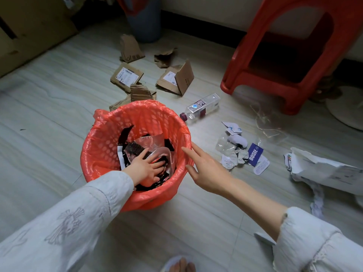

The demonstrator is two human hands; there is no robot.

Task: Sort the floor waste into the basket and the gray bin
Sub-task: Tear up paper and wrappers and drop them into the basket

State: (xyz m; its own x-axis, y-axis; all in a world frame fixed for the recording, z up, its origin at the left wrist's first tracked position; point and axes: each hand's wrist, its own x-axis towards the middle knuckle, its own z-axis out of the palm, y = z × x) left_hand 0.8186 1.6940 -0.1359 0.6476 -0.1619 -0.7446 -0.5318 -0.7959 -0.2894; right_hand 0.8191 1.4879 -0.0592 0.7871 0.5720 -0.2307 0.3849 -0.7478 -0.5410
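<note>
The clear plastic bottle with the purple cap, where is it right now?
In the head view, the clear plastic bottle with the purple cap lies on its side on the floor, right of the red-lined basket, between the basket and the red plastic stool.

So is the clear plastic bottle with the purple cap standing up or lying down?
Lying down. The clear plastic bottle with the purple cap rests on its side on the pale floor, cap towards the red-lined basket.
</note>
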